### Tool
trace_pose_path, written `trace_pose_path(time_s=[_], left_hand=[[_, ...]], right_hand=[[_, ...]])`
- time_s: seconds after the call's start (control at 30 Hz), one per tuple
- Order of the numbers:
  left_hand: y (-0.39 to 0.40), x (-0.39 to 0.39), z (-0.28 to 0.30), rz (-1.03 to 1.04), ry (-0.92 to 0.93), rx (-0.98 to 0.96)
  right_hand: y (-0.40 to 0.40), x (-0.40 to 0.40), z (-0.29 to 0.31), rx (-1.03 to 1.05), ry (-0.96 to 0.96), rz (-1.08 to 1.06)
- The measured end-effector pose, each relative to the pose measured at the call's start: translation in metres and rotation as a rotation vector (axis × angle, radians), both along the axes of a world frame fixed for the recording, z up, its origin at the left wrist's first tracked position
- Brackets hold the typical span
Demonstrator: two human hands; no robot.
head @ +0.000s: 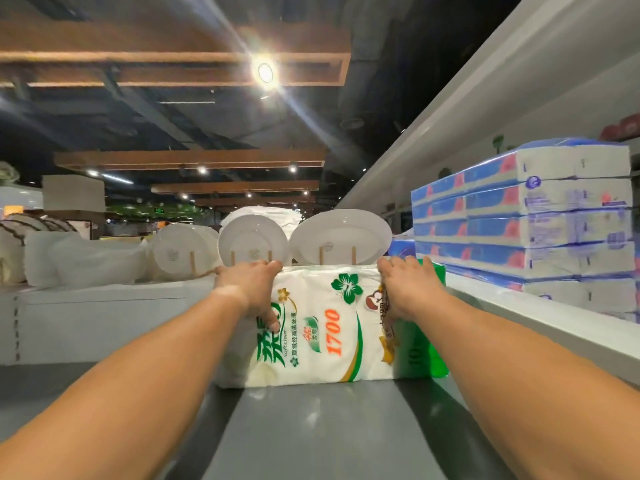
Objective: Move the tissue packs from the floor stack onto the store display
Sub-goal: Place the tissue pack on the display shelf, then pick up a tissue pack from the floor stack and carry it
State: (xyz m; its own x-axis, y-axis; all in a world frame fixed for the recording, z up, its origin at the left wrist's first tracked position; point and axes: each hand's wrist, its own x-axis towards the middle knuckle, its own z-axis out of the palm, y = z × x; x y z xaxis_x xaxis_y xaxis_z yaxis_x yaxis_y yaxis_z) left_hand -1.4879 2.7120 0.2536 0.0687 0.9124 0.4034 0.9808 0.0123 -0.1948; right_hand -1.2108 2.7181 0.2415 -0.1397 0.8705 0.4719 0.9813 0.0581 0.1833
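From the head camera, you had both arms stretched straight out in front of you, bare forearms converging on one tissue pack [322,320] that stood on the grey display surface [311,427]. Your left hand [252,292] clamped the pack's left end, fingers curled over its top edge and the thumb pressed down across the printed front. Your right hand [408,289] mirrored it at the right end, fingers hooked over the top edge and the thumb side pressed against the wrapper (which was white with green flowers and an orange "1700"). Both wrists sat level with the pack's upper half. Just behind the pack stood white plates [341,237] propped upright on wooden pegs. To your right, well apart from your hands, a stack of blue-and-white tissue packs [526,220] sat on a white shelf [554,320].
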Motion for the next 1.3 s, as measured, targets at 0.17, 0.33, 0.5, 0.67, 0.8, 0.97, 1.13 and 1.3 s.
trace_pose_path(time_s=[0.17,0.33,0.5,0.67,0.8,0.97,1.13,1.3], left_hand=[[0.023,-0.002,0.010,0.018,-0.029,-0.051],[0.017,0.002,0.001,0.101,0.026,0.063],[-0.016,0.009,-0.020,0.103,-0.025,0.171],[-0.068,0.011,-0.019,0.046,-0.077,0.115],[-0.117,0.019,-0.009,-0.039,-0.072,0.141],[-0.189,0.023,-0.025,-0.135,-0.034,0.116],[-0.260,0.030,-0.050,-0.250,-0.012,0.063],[-0.333,0.069,-0.038,-0.392,-0.020,0.068]], right_hand=[[0.026,0.004,0.009,-0.062,0.037,0.063],[0.024,0.002,0.007,-0.068,0.005,0.002],[-0.004,-0.015,-0.006,0.015,0.012,-0.056],[-0.062,-0.036,-0.016,-0.025,0.099,0.028],[-0.128,-0.042,-0.016,0.026,0.140,0.022],[-0.225,-0.047,-0.031,0.022,0.219,-0.055],[-0.322,-0.053,-0.052,-0.011,0.241,-0.136],[-0.423,-0.027,-0.045,0.042,0.251,-0.241]])
